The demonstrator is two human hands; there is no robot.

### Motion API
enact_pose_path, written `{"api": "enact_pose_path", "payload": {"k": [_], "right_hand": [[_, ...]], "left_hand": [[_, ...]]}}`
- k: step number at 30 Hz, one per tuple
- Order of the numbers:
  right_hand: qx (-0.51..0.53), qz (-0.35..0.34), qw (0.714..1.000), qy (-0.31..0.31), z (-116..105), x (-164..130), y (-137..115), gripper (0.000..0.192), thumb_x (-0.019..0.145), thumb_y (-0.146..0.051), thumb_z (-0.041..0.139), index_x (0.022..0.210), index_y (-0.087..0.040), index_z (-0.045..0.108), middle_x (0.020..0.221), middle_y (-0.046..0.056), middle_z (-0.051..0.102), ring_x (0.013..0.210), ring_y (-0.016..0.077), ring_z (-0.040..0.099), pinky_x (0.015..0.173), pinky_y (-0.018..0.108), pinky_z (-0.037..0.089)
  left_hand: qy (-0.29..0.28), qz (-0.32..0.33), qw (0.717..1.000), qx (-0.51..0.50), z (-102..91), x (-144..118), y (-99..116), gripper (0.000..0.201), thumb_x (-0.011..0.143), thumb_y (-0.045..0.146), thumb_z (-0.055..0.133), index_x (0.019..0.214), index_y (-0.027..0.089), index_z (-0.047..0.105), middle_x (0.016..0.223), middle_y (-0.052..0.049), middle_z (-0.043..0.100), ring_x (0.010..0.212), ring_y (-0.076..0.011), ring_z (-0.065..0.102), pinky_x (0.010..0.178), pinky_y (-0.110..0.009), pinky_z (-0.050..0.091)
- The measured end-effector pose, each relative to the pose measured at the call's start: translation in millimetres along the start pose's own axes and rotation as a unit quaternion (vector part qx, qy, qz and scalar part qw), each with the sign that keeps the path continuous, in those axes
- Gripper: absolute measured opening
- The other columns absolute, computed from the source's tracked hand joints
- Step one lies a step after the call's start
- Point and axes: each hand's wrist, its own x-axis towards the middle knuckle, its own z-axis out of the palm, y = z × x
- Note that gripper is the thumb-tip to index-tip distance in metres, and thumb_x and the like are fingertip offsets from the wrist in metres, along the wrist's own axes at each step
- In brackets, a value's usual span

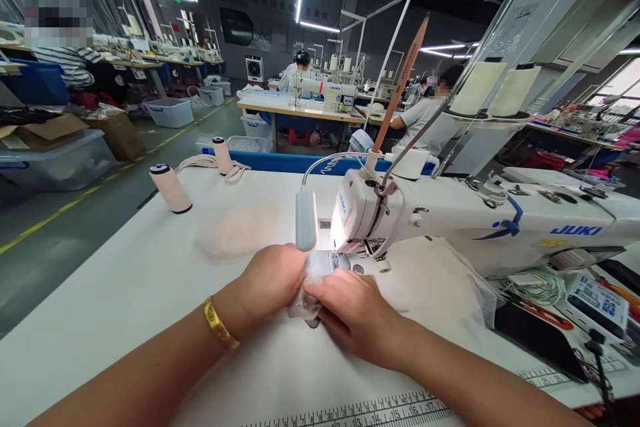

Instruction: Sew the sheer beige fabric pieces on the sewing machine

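My left hand (273,283), with a gold bracelet on its wrist, is closed at the left edge of a small piece of sheer, pale fabric (303,308). From the other side my right hand (357,313) pinches the same fabric between thumb and fingers. Both hands are just in front of the needle area of a white JUKI sewing machine (360,207); the fingertips partly hide the cloth. A lit gooseneck lamp (306,220) hangs above my left fingers. Sheer beige fabric (430,287) lies to the right under the machine arm, and another pale piece (237,233) lies to the left.
Two thread spools (171,188) (223,156) stand at the table's back left. A ruler strip (370,410) runs along the front edge. At right lie a black phone (540,340), a white box (597,303) and coiled cord (537,285). Co-workers sit at machines beyond.
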Motion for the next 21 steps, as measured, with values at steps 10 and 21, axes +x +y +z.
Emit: {"api": "enact_pose_path", "payload": {"k": [10, 21], "right_hand": [[0.115, 0.050, 0.992, -0.025, -6.8, -15.4, 11.1, 0.021, 0.087, -0.006, 0.056, 0.097, -0.022, 0.064, 0.092, 0.001, 0.058, 0.087, 0.0191, 0.050, 0.077, 0.032, 0.039], [0.136, 0.145, 0.980, 0.017, 5.1, -19.4, 17.6, 0.019, 0.095, -0.014, 0.060, 0.082, -0.022, 0.049, 0.086, 0.000, 0.052, 0.081, 0.0186, 0.049, 0.072, 0.031, 0.038]], "left_hand": [[0.032, 0.004, 0.999, 0.012, -1.1, -4.2, 14.5, 0.013, 0.083, 0.027, 0.061, 0.075, 0.021, 0.053, 0.089, -0.011, 0.065, 0.072, -0.0260, 0.059, 0.063, -0.036, 0.046], [-0.042, -0.055, 0.933, -0.354, 9.1, 3.2, 13.9, 0.008, 0.077, 0.020, 0.051, 0.079, 0.023, 0.044, 0.064, 0.007, 0.047, 0.057, -0.0137, 0.044, 0.052, -0.026, 0.032]]}}
